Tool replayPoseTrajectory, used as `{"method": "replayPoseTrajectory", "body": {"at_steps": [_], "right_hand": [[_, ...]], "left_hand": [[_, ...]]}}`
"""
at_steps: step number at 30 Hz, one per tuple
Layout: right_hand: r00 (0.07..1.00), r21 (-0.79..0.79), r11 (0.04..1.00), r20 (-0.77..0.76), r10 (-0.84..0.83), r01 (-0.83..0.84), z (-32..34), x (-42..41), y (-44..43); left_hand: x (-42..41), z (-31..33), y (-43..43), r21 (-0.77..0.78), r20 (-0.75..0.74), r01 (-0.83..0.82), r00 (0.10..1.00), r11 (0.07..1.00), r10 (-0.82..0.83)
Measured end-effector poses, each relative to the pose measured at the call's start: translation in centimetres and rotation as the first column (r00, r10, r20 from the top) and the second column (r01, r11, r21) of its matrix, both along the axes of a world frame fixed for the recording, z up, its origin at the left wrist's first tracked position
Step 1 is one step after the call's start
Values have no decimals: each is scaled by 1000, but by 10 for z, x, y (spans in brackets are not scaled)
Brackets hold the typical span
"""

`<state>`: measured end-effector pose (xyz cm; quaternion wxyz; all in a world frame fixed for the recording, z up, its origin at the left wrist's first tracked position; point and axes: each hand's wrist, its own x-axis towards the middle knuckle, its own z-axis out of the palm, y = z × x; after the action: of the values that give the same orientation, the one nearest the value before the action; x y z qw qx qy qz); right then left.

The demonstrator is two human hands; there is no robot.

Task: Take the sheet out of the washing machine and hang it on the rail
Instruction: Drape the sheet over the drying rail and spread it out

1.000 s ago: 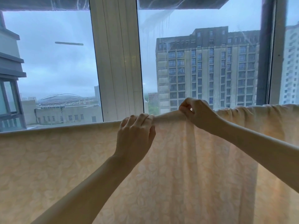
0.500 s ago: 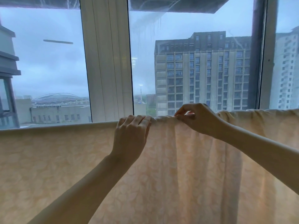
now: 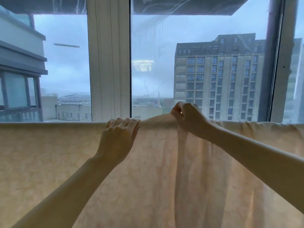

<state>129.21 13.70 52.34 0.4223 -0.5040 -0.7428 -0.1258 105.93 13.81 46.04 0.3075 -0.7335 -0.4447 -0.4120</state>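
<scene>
The pale patterned sheet (image 3: 49, 162) is seen hanging from a straight top fold, just below the white window post (image 3: 108, 63). Under that post the fold is gripped by the curled left hand (image 3: 119, 139). Right of the post, a raised tuck of cloth is pinched by the right hand (image 3: 189, 119).

Thin matt woven cloth sheet (image 3: 49, 162), faint floral pattern, glossy glass window (image 3: 164, 46)
</scene>
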Motion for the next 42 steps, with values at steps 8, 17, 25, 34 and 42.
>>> {"method": "replayPoseTrajectory", "body": {"at_steps": [8, 17, 25, 34, 42], "right_hand": [[997, 7, 999, 56, 50, -51, 0, 10, 5], [970, -73, 985, 175, 169, -158, -5, 42, -20], [990, 47, 992, 94, 109, -114, -7, 40, -17], [989, -14, 997, -125, -73, 72, 19, 96, -20], [994, 10, 996, -67, -92, 93, 4, 99, -18]], "left_hand": [[40, -1, -3, 27, -49, 18, 999, 999, -17], [28, -5, 6, 65, -78, -5, 997, 998, 10], [34, -2, 5, 85, -76, -38, 996, 996, 45], [40, -3, 6, 103, -88, -59, 994, 993, 68], [80, -1, 5, 94, -96, 4, 995, 996, 5]]}}
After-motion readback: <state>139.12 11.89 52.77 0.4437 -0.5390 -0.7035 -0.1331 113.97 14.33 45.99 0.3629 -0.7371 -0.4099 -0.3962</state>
